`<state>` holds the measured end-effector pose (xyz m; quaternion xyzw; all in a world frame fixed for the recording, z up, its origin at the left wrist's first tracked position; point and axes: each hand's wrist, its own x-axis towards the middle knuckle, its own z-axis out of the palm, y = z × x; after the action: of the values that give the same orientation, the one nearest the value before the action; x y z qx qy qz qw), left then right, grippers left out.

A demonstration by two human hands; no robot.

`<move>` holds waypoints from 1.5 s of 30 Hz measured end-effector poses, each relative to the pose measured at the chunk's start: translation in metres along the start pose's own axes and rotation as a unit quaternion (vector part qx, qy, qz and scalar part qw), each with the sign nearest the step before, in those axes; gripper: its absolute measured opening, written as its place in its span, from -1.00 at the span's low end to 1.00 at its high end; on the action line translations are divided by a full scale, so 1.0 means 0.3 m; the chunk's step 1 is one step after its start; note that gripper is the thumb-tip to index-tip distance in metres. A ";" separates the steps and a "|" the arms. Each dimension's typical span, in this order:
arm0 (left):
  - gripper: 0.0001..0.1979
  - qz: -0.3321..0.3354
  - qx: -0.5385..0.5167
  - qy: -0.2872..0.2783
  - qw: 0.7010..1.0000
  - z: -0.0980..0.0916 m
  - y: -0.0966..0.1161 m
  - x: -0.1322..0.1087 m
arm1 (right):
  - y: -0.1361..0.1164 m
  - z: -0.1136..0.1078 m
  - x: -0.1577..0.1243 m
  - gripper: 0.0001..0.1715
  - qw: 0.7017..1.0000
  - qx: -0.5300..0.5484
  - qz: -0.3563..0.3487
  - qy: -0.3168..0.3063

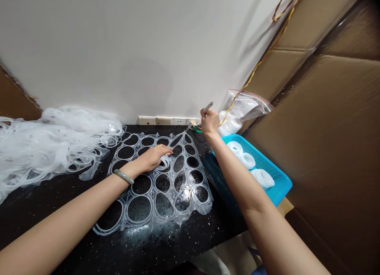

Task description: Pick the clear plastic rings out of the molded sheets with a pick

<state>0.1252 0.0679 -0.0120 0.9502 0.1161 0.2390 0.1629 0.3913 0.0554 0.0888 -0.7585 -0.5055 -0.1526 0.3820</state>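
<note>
A translucent silicone sheet (152,195) with rows of large round holes lies on the black speckled tabletop. My left hand (154,157) rests on its middle, fingers closed around a small bundle of thin white rings (164,163). At the sheet's far right corner, my right hand (210,122) grips a slim grey tool (208,107), perhaps tweezers, its upper end sticking out above the fist. Toward the tool's lower end, a strip of the sheet is stretched up to a point. Fingers hide most of the tool.
Left of the sheet sprawls a big heap of white ring scraps (56,144). A blue basket (283,184) at right holds three rolled ring bundles (247,160). Behind are a plastic bag (249,104), wall sockets (164,121) and a hanging yellow-brown wire (255,71). Cardboard (332,120) borders the right.
</note>
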 end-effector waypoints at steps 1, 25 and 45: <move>-0.58 -0.004 0.001 -0.003 1.000 -0.001 -0.001 0.000 | 0.007 -0.023 0.011 -0.62 1.000 0.012 0.007 0.023; -0.63 -0.023 -0.185 0.026 0.982 0.027 0.489 0.009 | 0.028 -0.458 -0.661 -0.70 0.799 0.479 0.140 -0.337; -0.72 0.077 -0.068 -0.131 0.986 0.099 0.575 -0.146 | 0.210 -0.493 -0.782 -0.88 0.884 0.306 0.059 -0.348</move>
<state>0.1268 -0.1114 0.0079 0.9661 0.0037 0.1319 0.2219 0.3659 -0.2180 0.0148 -0.6368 -0.5816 0.3064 0.4029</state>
